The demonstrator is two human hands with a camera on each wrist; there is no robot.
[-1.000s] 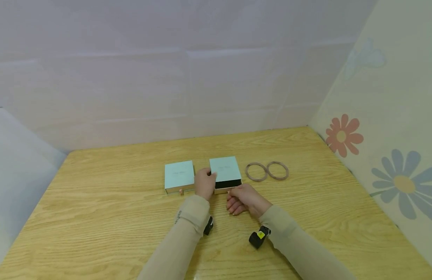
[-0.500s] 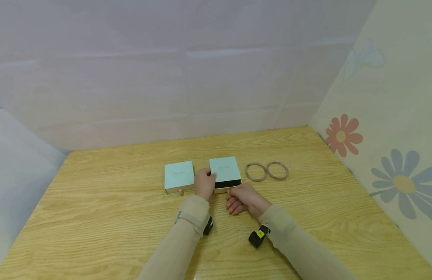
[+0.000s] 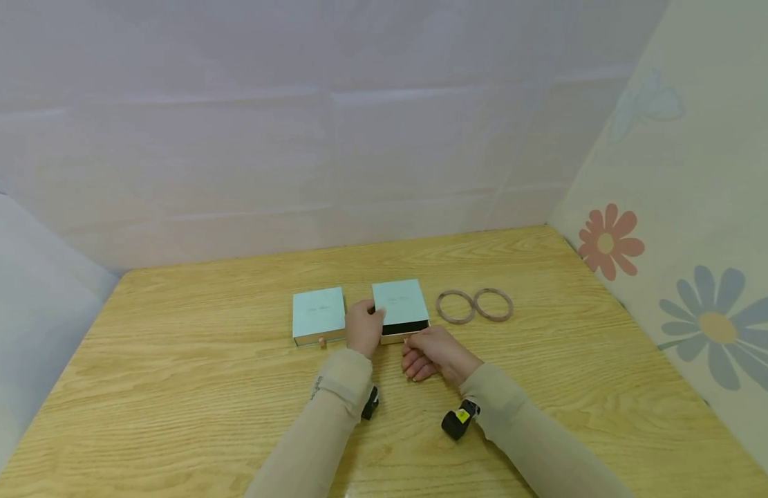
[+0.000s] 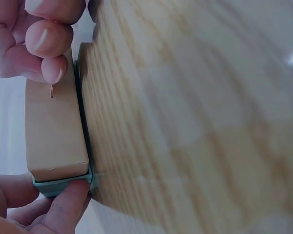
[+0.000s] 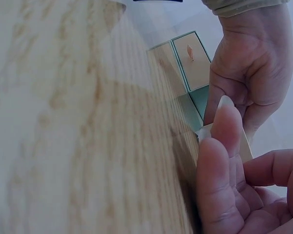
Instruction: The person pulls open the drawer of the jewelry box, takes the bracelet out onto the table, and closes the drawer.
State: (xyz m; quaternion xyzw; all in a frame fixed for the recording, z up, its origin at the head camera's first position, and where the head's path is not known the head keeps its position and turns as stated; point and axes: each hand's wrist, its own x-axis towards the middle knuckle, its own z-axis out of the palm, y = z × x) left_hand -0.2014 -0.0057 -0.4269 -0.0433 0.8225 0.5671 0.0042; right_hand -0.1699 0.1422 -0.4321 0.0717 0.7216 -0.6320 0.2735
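A pale blue drawer box (image 3: 399, 299) lies on the table, its tan inner drawer (image 4: 56, 131) slid partly out at the near side and showing black inside. On the box's left side, my left hand (image 3: 363, 327) grips the blue sleeve between thumb and fingers. At the drawer's front, my right hand (image 3: 439, 354) pinches the small pull ribbon (image 4: 52, 91), mostly covered by the fingertips. A second pale blue drawer box (image 3: 318, 310) sits closed just left of my left hand, with its ribbon tab (image 5: 190, 52) sticking out.
Two brownish-pink bangles, a left bangle (image 3: 456, 321) and a right bangle (image 3: 494, 318), lie side by side right of the held box. The wooden table (image 3: 191, 387) meets a pale wall behind and a flower-patterned wall (image 3: 701, 207) on the right.
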